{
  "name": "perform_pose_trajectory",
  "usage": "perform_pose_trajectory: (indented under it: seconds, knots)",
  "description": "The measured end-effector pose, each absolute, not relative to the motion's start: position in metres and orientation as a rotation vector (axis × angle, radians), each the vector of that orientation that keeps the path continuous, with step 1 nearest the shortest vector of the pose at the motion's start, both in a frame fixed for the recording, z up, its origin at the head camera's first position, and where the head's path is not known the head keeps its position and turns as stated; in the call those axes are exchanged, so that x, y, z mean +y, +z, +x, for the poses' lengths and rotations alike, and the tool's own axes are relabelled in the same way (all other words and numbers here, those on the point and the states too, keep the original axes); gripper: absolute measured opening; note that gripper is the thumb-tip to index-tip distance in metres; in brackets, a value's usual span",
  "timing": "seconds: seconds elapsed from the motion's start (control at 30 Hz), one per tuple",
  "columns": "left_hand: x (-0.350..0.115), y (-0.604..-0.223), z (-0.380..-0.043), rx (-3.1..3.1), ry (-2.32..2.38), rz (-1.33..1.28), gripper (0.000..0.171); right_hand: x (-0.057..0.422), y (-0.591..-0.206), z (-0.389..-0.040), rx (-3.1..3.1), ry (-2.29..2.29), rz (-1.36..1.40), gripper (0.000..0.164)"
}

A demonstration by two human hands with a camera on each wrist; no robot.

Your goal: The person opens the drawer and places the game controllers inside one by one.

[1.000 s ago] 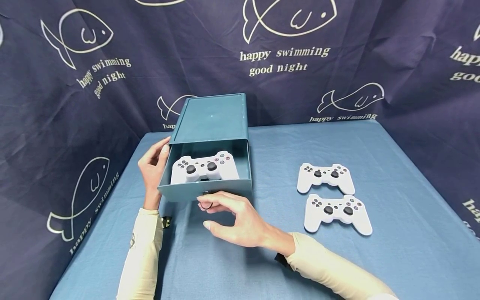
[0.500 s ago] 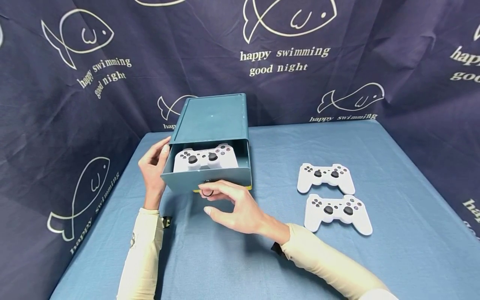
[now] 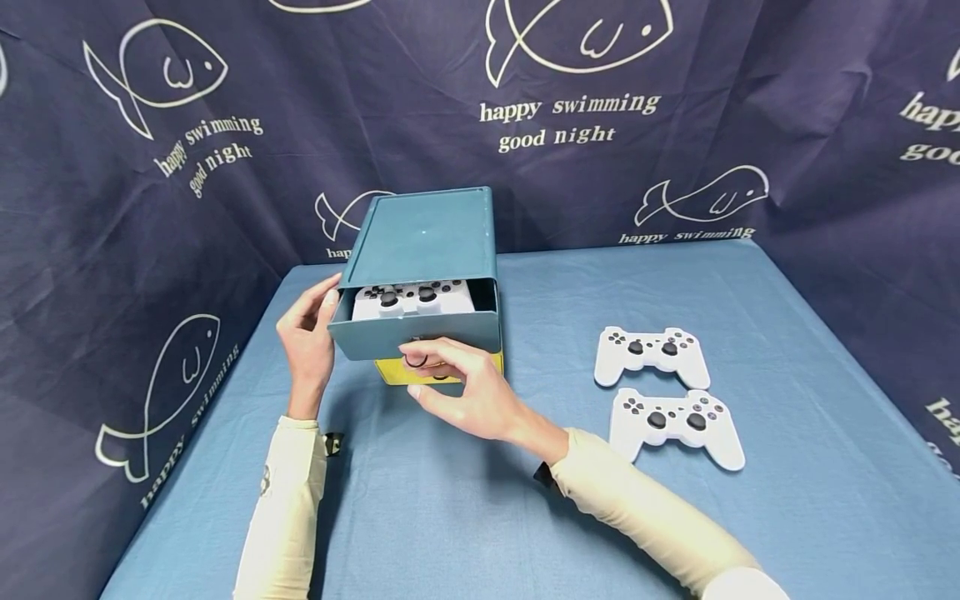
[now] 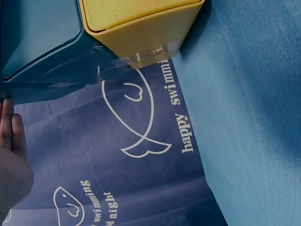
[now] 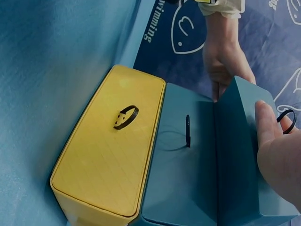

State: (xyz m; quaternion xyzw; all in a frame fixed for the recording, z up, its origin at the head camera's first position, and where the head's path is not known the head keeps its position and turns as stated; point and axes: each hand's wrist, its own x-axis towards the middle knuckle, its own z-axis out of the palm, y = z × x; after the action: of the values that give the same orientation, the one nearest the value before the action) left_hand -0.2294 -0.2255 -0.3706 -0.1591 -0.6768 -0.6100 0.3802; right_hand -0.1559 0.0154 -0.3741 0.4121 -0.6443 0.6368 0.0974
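A teal stacked drawer cabinet [image 3: 423, 237] stands at the back. Its top drawer [image 3: 367, 335] is partly pulled out, and a white game controller [image 3: 412, 304] lies inside, its far edge hidden under the cabinet top. My right hand [image 3: 476, 387] presses its fingertips on the drawer front beside a black ring pull [image 5: 287, 121], the thumb held away below. Against the cabinet's left side rests my left hand [image 3: 306, 329], fingers extended along the wall; in the left wrist view only part of that hand [image 4: 14, 155] shows.
Two more white controllers, one upper [image 3: 651, 354] and one lower [image 3: 675, 425], lie on the blue cloth at the right. Below the top drawer are a teal drawer [image 5: 183, 179] and a yellow drawer [image 5: 103, 155], both pushed in. A dark fish-print curtain [image 3: 570, 192] hangs behind.
The right hand has moved away from me, pushing the top drawer farther in. More of the controller is now covered, and the yellow drawer front shows below. The left hand stays put.
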Motion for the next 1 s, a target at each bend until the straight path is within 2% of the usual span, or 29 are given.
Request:
perform_pose_trajectory:
  seconds: [1.0]
  knots:
    - [-0.224,-0.37,-0.23,-1.707,-1.561,-0.419,0.025,0.012,-0.373,-0.196,-1.886,1.908,1.181,0.036]
